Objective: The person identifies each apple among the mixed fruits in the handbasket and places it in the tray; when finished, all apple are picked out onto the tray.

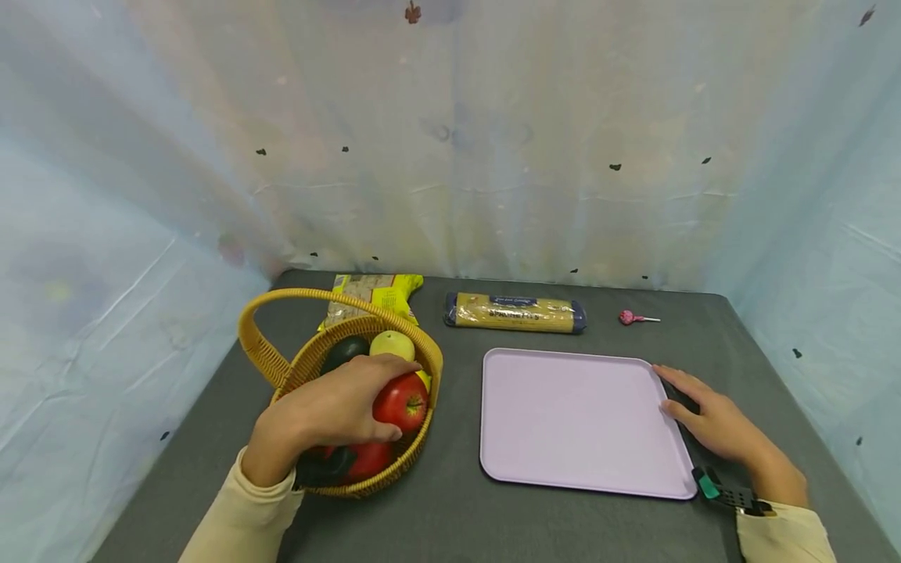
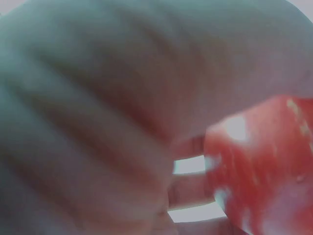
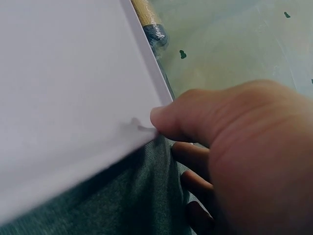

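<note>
My left hand [image 1: 338,403] reaches into a yellow wicker basket [image 1: 415,453] and grips a red apple [image 1: 407,405], thumb on the near side and fingers over the far side. The left wrist view shows the apple [image 2: 264,166] close up against the fingers. Around it in the basket are a pale green apple [image 1: 392,345], a dark round fruit [image 1: 345,352] and another red fruit [image 1: 369,460], partly hidden by the hand. My right hand [image 1: 714,418] touches the right edge of a lilac tray [image 1: 584,422]. Its thumb lies at the rim in the right wrist view.
Behind the basket lies a yellow bag [image 1: 387,293], partly covered by the handle [image 1: 263,344]. A spaghetti pack [image 1: 517,313] lies beyond the tray, with a pink lollipop [image 1: 628,317] to its right. Pale curtains [image 1: 493,156] hang around the dark grey table [image 1: 450,516].
</note>
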### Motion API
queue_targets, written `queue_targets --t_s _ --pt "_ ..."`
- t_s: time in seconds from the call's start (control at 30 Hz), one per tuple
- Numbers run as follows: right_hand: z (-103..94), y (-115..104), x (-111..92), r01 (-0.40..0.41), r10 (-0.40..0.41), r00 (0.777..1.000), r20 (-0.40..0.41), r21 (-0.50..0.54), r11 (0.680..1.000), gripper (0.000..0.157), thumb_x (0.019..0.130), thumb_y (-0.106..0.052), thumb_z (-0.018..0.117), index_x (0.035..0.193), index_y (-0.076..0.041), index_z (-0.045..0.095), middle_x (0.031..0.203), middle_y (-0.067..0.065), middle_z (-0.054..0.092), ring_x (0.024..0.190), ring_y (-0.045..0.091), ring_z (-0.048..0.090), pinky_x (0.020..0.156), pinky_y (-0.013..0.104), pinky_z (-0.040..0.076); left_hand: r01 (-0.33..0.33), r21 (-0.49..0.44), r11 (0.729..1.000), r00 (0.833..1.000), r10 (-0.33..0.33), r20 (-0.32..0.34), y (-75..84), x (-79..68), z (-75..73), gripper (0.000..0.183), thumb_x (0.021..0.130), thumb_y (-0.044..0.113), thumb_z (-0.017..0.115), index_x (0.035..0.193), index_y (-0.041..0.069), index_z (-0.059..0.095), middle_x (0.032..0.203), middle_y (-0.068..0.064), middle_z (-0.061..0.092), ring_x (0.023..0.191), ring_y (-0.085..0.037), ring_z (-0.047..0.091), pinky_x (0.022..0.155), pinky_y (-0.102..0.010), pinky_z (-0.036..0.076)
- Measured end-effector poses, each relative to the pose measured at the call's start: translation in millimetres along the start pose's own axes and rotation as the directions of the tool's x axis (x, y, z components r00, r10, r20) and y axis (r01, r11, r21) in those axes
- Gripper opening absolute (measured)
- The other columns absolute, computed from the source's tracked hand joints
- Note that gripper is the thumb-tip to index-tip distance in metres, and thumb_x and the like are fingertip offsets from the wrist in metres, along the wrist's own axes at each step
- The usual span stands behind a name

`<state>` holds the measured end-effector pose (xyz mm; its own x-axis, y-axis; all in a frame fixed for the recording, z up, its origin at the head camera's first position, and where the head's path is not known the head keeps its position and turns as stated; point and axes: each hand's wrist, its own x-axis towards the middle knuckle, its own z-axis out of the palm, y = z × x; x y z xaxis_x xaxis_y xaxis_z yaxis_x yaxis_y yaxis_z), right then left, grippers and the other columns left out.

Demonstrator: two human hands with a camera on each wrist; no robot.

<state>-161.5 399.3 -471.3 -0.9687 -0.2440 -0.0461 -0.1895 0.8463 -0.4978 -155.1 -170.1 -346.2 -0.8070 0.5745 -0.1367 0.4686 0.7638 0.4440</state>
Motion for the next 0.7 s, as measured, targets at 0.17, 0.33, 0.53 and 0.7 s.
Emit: queue_targets --t_s 0.17,0.33,0.53,0.7 --pt "-0.3 0.6 0.0 0.003 -0.003 1.0 -0.002 0.001 1.0 0.066 0.11 -0.024 0.067 0.168 -0.007 0.04 0.165 0.035 0.043 0.148 0.065 0.039 0.108 0.087 0.035 -0.004 0.001 1.0 1.0 0.004 -0.023 1.0 -8.3 -6.3 0.077 0.085 0.034 0.094 0.153 0.021 0.06 0.145 0.004 0.065 0.122 -0.023 0.063 0.091 -0.042 0.061" --pt "-1.4 2.7 -0.3 -0.004 0.004 1.0 0.004 -0.005 1.0 0.067 0.11 -0.025 0.067 0.168 -0.007 0.04 0.165 0.036 0.042 0.148 0.065 0.039 0.108 0.087 0.035 -0.096 -0.044 0.994 0.995 0.094 -0.044 5.3 -18.2 -12.1 0.072 0.084 0.034 0.095 0.147 0.025 0.062 0.138 0.01 0.067 0.117 -0.016 0.065 0.089 -0.038 0.061" --pt "-2.0 3.5 -1.3 -0.011 0.011 1.0 0.004 -0.016 1.0 0.067 0.11 -0.026 0.067 0.168 -0.006 0.04 0.165 0.035 0.043 0.147 0.065 0.04 0.107 0.087 0.036 -0.251 -0.11 0.962 0.965 0.241 -0.102 20.5 -24.5 -14.1 0.079 0.087 0.043 0.093 0.156 0.026 0.058 0.147 0.012 0.063 0.123 -0.013 0.063 0.093 -0.033 0.063" --pt "-0.7 0.6 -0.9 -0.02 0.02 1.0 0.006 -0.014 1.0 0.068 0.11 -0.028 0.067 0.168 -0.007 0.039 0.165 0.036 0.042 0.147 0.066 0.04 0.108 0.088 0.035 -0.358 -0.096 0.929 0.919 0.333 -0.211 31.1 -27.3 -12.7 0.08 0.087 0.051 0.092 0.155 0.027 0.058 0.147 0.012 0.065 0.122 -0.009 0.065 0.094 -0.033 0.064"
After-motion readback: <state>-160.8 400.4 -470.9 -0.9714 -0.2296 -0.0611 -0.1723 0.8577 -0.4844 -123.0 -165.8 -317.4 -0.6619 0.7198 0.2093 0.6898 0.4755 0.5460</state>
